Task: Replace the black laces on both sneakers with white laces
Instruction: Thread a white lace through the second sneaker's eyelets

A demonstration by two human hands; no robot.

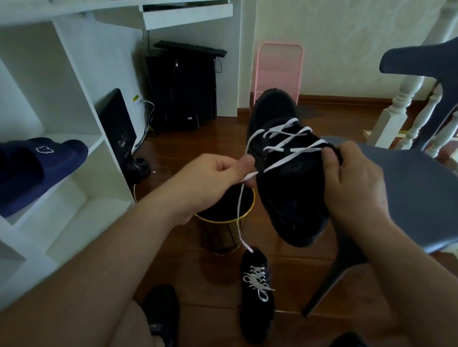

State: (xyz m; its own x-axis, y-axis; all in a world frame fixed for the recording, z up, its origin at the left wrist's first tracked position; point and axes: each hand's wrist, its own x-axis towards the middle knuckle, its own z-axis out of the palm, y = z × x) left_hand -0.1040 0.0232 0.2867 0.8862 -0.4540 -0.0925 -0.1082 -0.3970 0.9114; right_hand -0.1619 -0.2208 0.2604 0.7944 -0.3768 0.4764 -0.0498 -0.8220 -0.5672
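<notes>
1. A white shelf unit (56, 138) fills the left side, with a pair of navy slides (24, 169) lying in one of its compartments
2. The left hand (207, 182) pinches the white lace (278, 147) between thumb and curled fingers, close to the left edge of the shoe; one loose end of the lace hangs down from this hand in front of the gold-rimmed bin (225, 224)
3. The black sneaker (287, 173) is held up in the air, toe pointing away, with the white lace crossed through several of its eyelets
4. A second black sneaker (257, 295) rests on the wooden floor (240, 265) below, already laced in white and tied in a bow
5. The right hand (354, 183) grips the raised sneaker at its right side, fingers curled round the upper edge
6. A grey chair (418, 193) stands just beside that hand, on the right
</notes>
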